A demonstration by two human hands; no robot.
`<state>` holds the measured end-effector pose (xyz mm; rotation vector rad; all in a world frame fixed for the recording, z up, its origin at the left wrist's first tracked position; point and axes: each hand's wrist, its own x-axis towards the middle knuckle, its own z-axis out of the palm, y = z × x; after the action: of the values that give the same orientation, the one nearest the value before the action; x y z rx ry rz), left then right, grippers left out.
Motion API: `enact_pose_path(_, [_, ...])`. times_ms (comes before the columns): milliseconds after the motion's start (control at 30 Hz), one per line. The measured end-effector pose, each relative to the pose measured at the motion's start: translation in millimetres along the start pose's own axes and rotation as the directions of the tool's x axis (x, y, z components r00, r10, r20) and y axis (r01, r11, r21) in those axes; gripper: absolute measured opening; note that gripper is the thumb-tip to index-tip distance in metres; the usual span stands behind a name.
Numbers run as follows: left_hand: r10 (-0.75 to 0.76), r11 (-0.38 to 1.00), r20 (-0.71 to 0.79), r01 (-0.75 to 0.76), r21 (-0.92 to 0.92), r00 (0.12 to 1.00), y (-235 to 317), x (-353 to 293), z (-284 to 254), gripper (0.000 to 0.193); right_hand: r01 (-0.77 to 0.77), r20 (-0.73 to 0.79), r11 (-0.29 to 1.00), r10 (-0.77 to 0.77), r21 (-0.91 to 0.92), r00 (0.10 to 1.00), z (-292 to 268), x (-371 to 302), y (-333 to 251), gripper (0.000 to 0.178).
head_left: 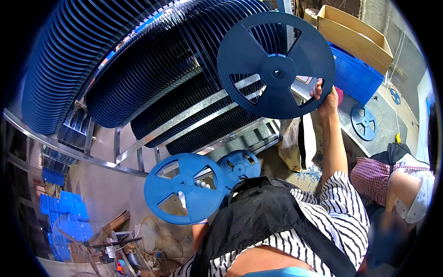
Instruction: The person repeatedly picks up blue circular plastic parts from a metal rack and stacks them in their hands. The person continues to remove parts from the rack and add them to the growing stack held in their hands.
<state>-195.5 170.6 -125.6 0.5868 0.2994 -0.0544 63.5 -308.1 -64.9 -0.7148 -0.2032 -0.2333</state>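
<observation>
My right hand (pixel 326 99) is raised and gripping the rim of a dark blue plastic reel (pixel 277 82), its fingers showing through a cutout. That reel faces me, in front of the rack. Lower down, my left hand (pixel 182 199), in a white glove, holds a lighter blue reel (pixel 183 180) from behind. Parts of its fingers show through two cutouts; the reel hides the rest. Just right of this reel, and partly behind it, is another blue reel (pixel 239 169); what supports it is hidden.
A metal rack (pixel 184 121) carries long rows of dark reels (pixel 138 87) at the left and far side. Far right are a blue crate (pixel 354 74), a wooden box (pixel 353 37) and a loose reel (pixel 364 123). Another person (pixel 374 177) is close by on the right.
</observation>
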Motion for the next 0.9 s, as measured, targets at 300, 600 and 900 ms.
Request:
enact_pose_path(300, [0.030,0.999,-0.041,-0.030,-0.016,0.999,-13,-7,3,0.074,-0.031,-0.006,0.993,0.031,-0.117,1.000,13,34,-17,0.036])
enact_pose_path(600, [0.051,0.999,-0.059,-0.052,-0.007,0.997,-20,-9,11,0.074,-0.129,0.016,0.980,0.133,-0.154,0.991,6,55,-28,0.037])
enact_pose_path(900, [0.070,0.998,-0.044,-0.070,-0.007,0.997,-27,3,27,0.074,-0.064,-0.094,0.959,0.039,-0.277,0.995,54,43,-49,0.044])
